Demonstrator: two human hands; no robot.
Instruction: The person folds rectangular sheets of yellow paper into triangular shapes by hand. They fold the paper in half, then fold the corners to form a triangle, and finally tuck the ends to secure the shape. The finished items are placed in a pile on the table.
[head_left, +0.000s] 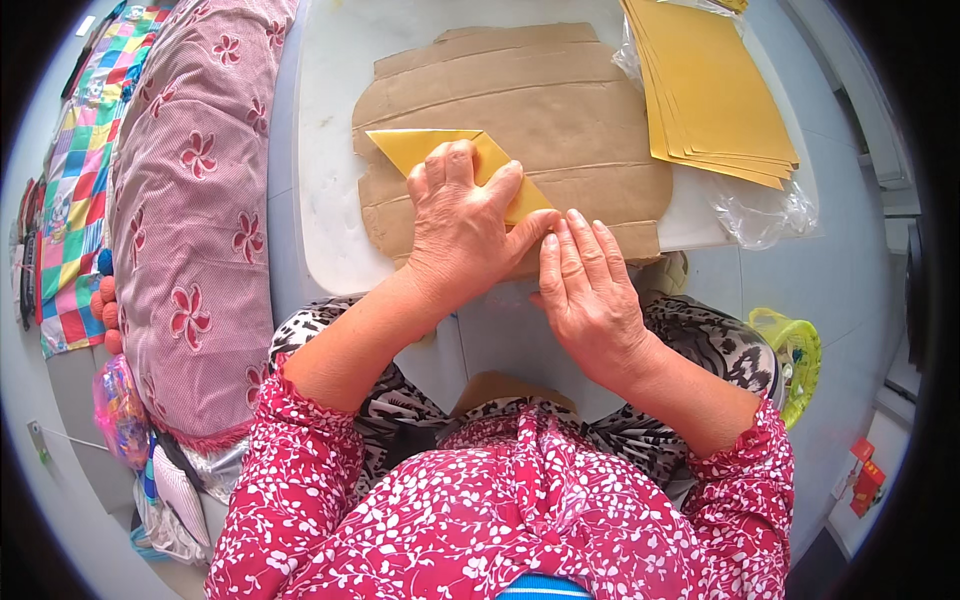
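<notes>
A sheet of golden-yellow paper (409, 147), folded into a slanted four-sided shape, lies on a flattened piece of brown cardboard (525, 97). My left hand (472, 206) presses it down from above, fingertips bent onto its middle and thumb stretched toward its lower right corner. Beside that corner is my right hand (589, 292), its fingers straight and close together, the fingertips meeting my left thumb. The right thumb sits lower and apart from the fingers. Part of the folded paper is hidden under my left hand.
A fanned stack of yellow paper sheets (720, 90) rests on clear plastic wrap (765, 214) at the white table's (330, 255) right side. On the left is a pink flowered cover (199, 225). A yellow-green basket (806, 367) stands on the floor by my right knee.
</notes>
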